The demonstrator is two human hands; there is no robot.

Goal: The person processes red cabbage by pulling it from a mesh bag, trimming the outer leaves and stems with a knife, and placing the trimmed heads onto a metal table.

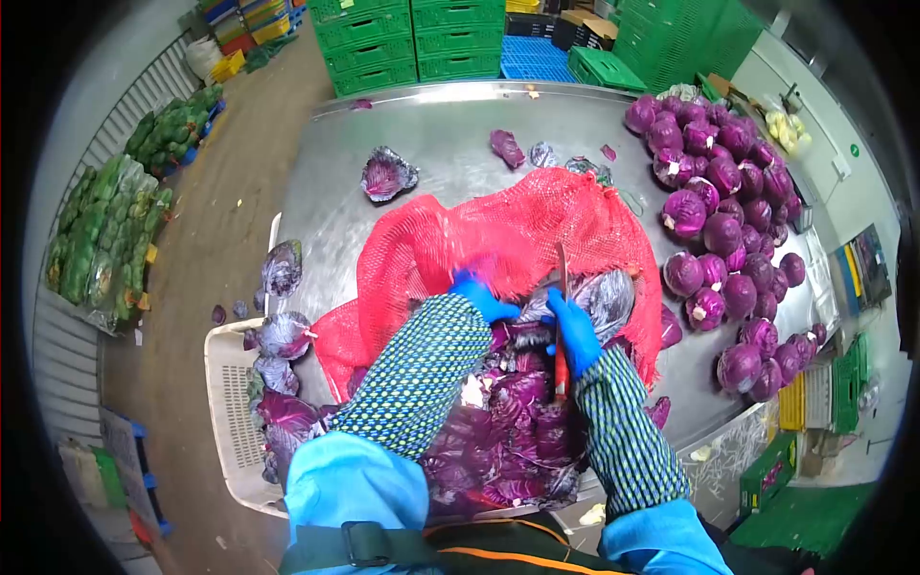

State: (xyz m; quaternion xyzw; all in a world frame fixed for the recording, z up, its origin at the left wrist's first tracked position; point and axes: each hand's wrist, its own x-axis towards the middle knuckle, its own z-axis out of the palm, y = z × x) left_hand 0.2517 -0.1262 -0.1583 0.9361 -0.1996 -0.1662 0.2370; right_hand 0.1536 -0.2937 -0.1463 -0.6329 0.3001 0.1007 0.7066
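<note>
My left hand [482, 295], in a blue glove, is at the opening of the red mesh bag [575, 216], with something purple and blurred at its fingers. My right hand [573, 331], also gloved in blue, is closed around a knife [562, 369] whose blade points away from me and whose red handle points back. Just beyond and between the hands lies a cabbage with pale outer leaves [606, 302], partly in the bag. Below them, purple leaves [508, 412] are heaped over the pale basket [230, 412].
Many trimmed red cabbages [724, 230] are piled on the right of the metal table [446, 125]. Loose leaves [388, 174] lie at its far side. Green crates [412, 43] stand behind, and bagged green vegetables [105, 235] are on the left.
</note>
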